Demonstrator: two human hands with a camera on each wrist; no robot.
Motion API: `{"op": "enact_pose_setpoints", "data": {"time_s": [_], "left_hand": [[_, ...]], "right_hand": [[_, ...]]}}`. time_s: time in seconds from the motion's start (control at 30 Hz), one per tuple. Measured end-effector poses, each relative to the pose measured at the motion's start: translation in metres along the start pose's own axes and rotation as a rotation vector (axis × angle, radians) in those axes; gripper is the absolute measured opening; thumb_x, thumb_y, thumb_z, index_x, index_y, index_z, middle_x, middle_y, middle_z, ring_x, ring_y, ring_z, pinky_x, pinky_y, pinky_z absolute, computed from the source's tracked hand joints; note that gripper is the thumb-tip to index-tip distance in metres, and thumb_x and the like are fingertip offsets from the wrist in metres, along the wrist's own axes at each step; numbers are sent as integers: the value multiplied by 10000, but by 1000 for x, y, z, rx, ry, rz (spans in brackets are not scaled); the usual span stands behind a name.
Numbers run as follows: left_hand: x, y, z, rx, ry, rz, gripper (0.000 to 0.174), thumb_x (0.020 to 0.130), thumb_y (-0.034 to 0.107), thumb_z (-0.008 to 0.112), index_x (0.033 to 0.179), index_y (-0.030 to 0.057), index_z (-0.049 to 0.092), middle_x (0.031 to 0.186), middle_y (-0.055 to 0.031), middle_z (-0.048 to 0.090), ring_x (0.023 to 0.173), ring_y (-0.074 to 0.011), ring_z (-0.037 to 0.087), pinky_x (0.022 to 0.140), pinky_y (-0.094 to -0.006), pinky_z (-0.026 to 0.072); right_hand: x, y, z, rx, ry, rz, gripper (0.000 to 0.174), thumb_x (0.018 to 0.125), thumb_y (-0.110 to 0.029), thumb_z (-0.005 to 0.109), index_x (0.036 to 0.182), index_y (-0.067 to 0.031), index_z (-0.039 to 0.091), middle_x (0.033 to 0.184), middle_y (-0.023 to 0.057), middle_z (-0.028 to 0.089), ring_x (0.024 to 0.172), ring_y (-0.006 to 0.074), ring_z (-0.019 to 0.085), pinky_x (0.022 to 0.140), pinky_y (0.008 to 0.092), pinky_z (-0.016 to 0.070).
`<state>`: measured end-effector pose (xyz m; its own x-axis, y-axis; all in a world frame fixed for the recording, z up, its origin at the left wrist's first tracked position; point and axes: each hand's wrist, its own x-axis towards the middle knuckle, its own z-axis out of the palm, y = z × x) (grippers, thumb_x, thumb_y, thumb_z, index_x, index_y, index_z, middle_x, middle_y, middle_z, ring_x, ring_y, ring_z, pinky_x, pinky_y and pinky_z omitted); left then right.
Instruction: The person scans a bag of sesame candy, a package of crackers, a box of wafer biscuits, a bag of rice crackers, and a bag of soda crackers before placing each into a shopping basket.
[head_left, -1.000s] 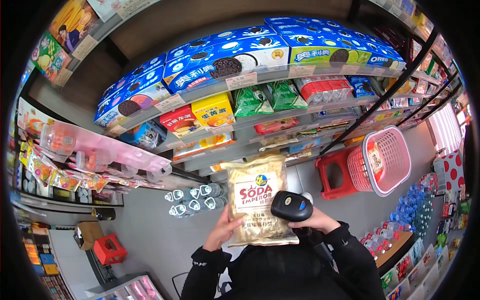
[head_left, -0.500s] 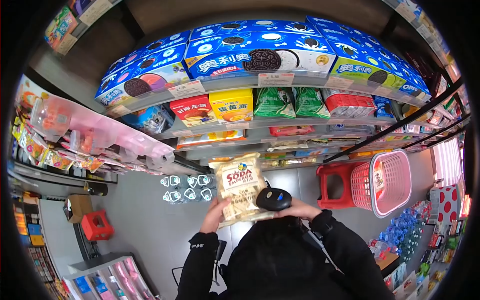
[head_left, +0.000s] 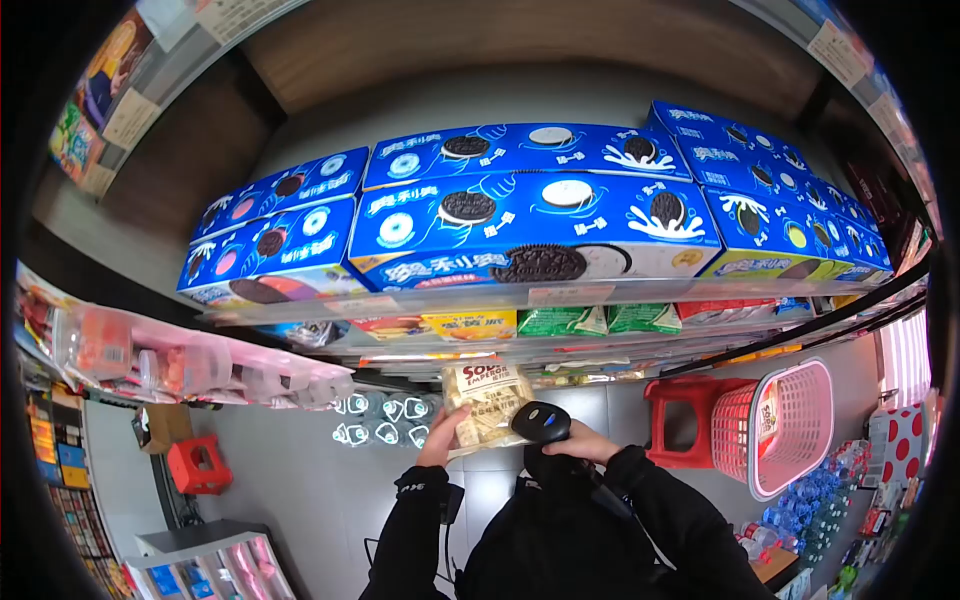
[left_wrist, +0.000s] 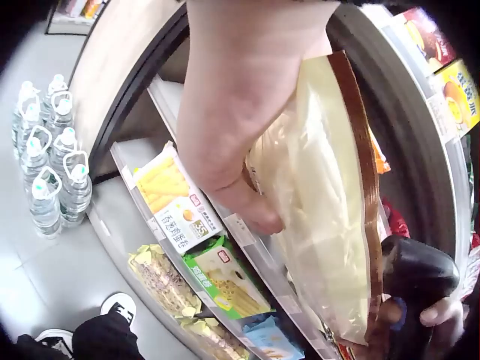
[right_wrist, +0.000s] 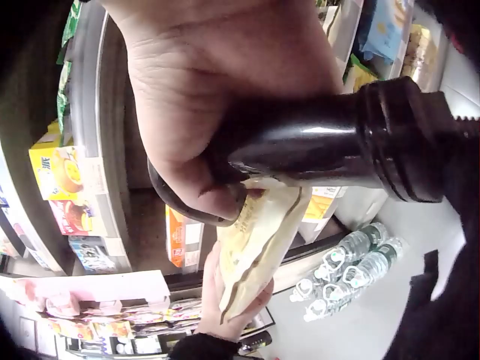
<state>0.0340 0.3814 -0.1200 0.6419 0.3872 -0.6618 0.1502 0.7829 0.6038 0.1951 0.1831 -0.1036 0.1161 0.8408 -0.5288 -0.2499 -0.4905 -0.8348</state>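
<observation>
My left hand grips a cream bag of soda crackers by its left side, thumb on the printed front. In the left wrist view that hand curls round the edge of the bag. A black barcode scanner is in my right hand, its head overlapping the bag's lower right in the head view. The right wrist view has the fingers wrapped about the scanner's handle, with the bag just beyond.
Blue Oreo boxes fill the shelf ahead, with more snacks on lower shelves. A pink basket holding a package rests by a red stool on the right. Water bottles stand on the floor; another red stool is at left.
The head view has tilted upward, so the Oreo boxes sit lower and look larger. The bag and scanner stay held close together, the bag now looking smaller and more foreshortened.
</observation>
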Motion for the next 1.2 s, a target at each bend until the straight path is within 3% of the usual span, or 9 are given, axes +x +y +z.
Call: {"op": "enact_pose_setpoints", "data": {"time_s": [0.03,0.1,0.27,0.43,0.47,0.67,0.73,0.9,1.2], "left_hand": [[6,2,0,1,-4,-2,413,759,192,573,1112,36,428,1022,-80,523,913,-173,532,761,-280,441],[18,1,-3,55,3,-77,423,758,200,577,1116,35,424,998,-79,536,891,-173,544,747,-282,449],[26,-3,-9,51,-83,-165,448,751,215,590,1120,26,420,1000,-86,535,886,-170,549,749,-274,451],[-6,-2,-20,-147,-166,-234,409,788,156,552,1134,12,390,1055,-120,498,949,-238,518,817,-356,432],[-6,-2,-24,-152,-217,-370,372,793,124,541,1119,13,401,1045,-115,498,953,-241,511,828,-385,427],[11,-7,-21,-94,-181,-188,408,787,86,542,1146,10,363,1093,-100,463,992,-217,483,814,-368,438],[27,-4,-20,-73,-179,-164,411,787,86,542,1148,11,362,1092,-101,465,997,-216,480,815,-367,438],[87,10,-16,-23,-231,-121,411,769,93,568,1124,1,382,1064,-103,482,985,-218,488,802,-362,446],[157,2,-29,372,-51,25,339,792,101,526,1109,35,424,1073,-91,486,940,-218,514,718,-362,486]], "right_hand": [[2,1,0,0,5,1,490,678,-131,615,1128,-26,451,1075,72,506,1009,148,437,899,274,315],[4,2,0,75,90,-80,359,651,-105,607,987,-13,521,848,31,550,794,109,486,721,245,394],[6,3,-8,108,113,23,367,655,-96,603,1000,-9,514,865,41,552,811,118,490,742,248,390],[2,-14,-4,106,117,24,382,662,-90,600,1023,-10,506,935,55,553,876,132,488,802,255,371],[2,-14,-2,84,97,-3,389,663,-91,600,1032,-11,502,959,57,549,900,136,481,822,258,359],[7,-5,0,17,93,-87,403,674,-101,594,1054,-13,491,989,50,540,939,136,460,852,268,340],[5,-14,-6,21,120,61,412,670,-116,605,1054,-17,492,985,55,542,937,142,463,851,274,343],[-26,7,-30,-149,101,38,418,663,-157,634,1037,-26,500,942,62,557,892,135,486,818,274,370],[-115,-20,-26,-33,344,63,429,644,-73,645,1024,-35,451,859,3,517,784,78,459,706,236,392]]}}
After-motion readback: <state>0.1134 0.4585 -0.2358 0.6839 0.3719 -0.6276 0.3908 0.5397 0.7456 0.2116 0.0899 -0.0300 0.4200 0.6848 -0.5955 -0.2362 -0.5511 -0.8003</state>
